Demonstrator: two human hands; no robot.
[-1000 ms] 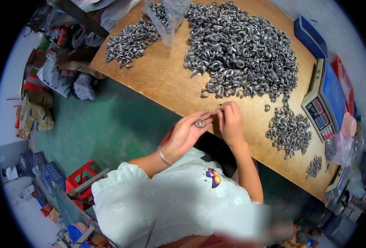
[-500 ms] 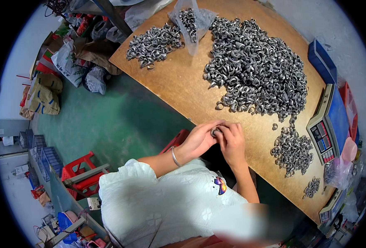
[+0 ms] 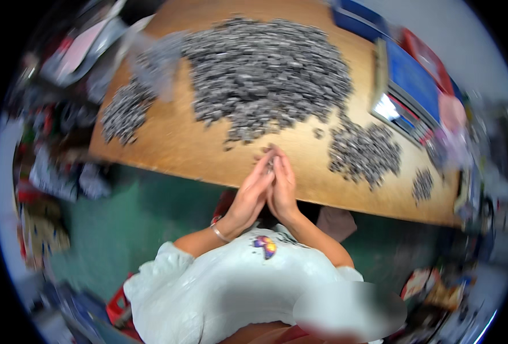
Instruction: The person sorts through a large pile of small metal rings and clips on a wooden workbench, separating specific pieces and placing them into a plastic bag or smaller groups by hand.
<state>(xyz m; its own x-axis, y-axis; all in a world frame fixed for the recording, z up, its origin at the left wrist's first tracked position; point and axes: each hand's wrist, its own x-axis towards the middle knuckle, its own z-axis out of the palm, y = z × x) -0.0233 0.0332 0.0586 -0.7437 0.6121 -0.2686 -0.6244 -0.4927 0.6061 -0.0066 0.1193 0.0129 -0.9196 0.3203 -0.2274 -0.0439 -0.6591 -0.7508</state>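
Note:
My left hand [image 3: 250, 199] and my right hand [image 3: 283, 186] meet at the near edge of the wooden table [image 3: 317, 198], fingertips together. Pinched between them is a small grey metal ring [image 3: 270, 164], blurred and mostly covered by my fingers. Just beyond my fingertips spreads a large heap of grey metal rings [image 3: 271, 80]. A smaller pile of rings [image 3: 364, 150] lies to the right, with a tiny pile [image 3: 422, 184] past it. Another pile [image 3: 125, 114] sits at the left, beside a clear plastic bag [image 3: 170, 66] that holds some rings.
A blue-topped weighing scale [image 3: 411, 86] stands at the right of the table, near a red tray [image 3: 429, 60] and a blue bin [image 3: 360, 18]. Filled bags [image 3: 50, 175] lie on the green floor at the left. A red stool [image 3: 118, 307] is at the lower left.
My view has swung to the right, so the table now lies more level and further left. My hands have come fingertip to fingertip, hiding more of the ring.

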